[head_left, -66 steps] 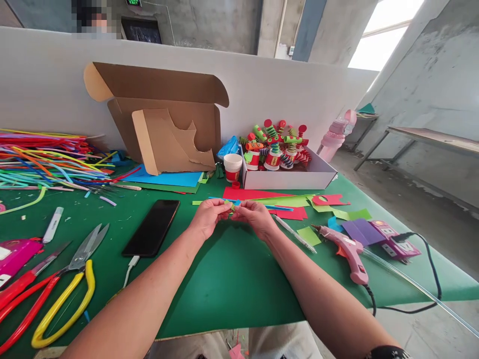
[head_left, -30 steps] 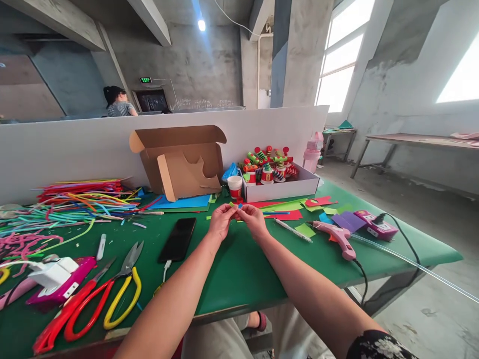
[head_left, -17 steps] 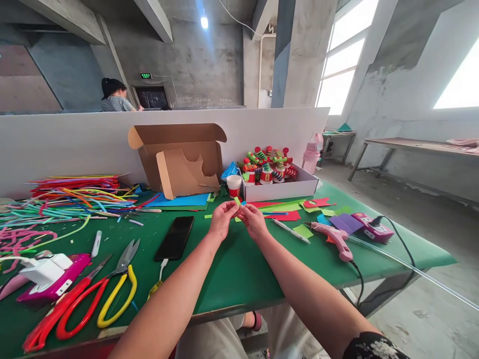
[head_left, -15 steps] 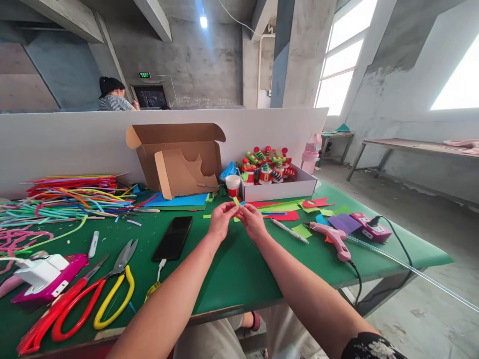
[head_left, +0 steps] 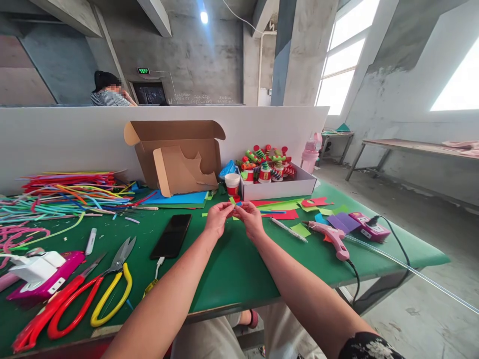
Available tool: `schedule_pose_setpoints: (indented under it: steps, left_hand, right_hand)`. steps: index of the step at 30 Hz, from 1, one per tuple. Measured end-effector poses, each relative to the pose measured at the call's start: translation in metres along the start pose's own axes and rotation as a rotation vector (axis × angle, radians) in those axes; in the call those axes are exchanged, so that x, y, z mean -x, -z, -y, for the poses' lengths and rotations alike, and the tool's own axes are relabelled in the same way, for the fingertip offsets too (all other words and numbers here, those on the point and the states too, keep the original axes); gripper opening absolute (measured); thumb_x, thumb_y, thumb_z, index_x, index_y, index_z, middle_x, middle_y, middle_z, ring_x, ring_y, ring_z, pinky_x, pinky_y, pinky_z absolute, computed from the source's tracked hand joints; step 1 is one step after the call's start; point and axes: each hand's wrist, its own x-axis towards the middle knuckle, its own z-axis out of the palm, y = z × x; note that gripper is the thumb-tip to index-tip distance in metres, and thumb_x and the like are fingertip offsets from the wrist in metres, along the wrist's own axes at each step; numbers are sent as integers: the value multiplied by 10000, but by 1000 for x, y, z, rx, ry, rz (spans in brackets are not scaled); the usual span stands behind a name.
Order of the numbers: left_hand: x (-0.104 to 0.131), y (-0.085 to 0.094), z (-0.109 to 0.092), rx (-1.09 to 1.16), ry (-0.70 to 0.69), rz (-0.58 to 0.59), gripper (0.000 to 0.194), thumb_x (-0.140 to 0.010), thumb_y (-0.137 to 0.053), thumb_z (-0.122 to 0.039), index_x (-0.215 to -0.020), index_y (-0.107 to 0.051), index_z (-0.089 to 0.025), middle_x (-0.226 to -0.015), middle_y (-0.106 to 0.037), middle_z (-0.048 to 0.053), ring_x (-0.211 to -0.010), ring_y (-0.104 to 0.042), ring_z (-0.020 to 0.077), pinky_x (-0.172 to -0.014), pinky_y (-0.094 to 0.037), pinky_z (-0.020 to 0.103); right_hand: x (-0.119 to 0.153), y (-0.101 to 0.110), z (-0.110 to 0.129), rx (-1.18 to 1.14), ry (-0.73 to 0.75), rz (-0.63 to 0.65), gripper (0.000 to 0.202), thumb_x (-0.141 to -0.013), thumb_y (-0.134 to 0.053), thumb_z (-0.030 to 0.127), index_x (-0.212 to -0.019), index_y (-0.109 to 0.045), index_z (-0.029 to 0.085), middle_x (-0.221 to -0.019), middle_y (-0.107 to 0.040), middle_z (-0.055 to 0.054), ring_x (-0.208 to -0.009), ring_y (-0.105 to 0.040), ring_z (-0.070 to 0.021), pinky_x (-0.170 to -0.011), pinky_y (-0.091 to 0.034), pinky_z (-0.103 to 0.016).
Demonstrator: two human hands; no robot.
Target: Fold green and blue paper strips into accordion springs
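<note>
My left hand (head_left: 217,219) and my right hand (head_left: 250,219) meet over the middle of the table, thumbs and fingertips pinched together. Between them is a small green paper strip (head_left: 232,201), with a bit of blue paper (head_left: 239,204) showing at the right fingertips. The fingers hide most of the paper, so how the two colours join cannot be made out. Just beyond the hands stand stacked paper cups (head_left: 232,183). Red and green paper sheets (head_left: 280,214) lie right of my fingers, and a white pen (head_left: 288,230) rests nearby.
A white box (head_left: 279,189) holds several cup figures. To the right lies a pink glue gun (head_left: 331,237) with its cord. On the left are a black phone (head_left: 171,236), scissors (head_left: 116,284) and a pile of pipe cleaners (head_left: 71,194). Behind stands a cardboard box (head_left: 179,132).
Both hands stay together on the paper and have shifted slightly, with the left fingers a little farther from the right. The view has moved a little. Objects on the table lie as before.
</note>
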Motion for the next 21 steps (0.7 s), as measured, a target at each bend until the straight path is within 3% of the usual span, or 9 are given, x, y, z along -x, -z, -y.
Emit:
schedule_pose_setpoints:
  steps: [7,12,16,21]
  left_hand:
    - [2,-2,-1,-25,1,-45,411,-388,-897,-344,-674,-678,-146,-641,-657,13,-598,-570,114,-622,-454,273]
    - [1,0,0,-18,84,-23,373,-412,-894,-314,-648,-661,-146,-637,-653,22,-578,-566,115,-599,-443,271]
    - [1,0,-1,-43,67,-51,363,-399,-893,-297,-626,-648,-154,-599,-632,5,-562,-553,112,-601,-443,272]
    - [1,-1,1,-76,29,-80,353,-413,-891,-307,-602,-633,-159,-561,-609,-4,-536,-534,110,-590,-436,275]
  right_hand:
    - [-1,2,2,32,8,-46,279,-527,-820,359,-637,-634,182,-599,-621,38,-538,-561,-93,-665,-528,-284]
    - [-2,3,2,59,13,-69,263,-533,-809,361,-628,-641,182,-571,-626,33,-530,-579,-112,-666,-535,-305]
    - [-2,3,0,91,23,-56,260,-545,-791,378,-637,-641,187,-576,-640,17,-545,-605,-137,-657,-542,-320]
    - [-2,4,-2,290,136,-102,200,-601,-718,376,-641,-617,208,-575,-641,13,-546,-619,-162,-582,-503,-292]
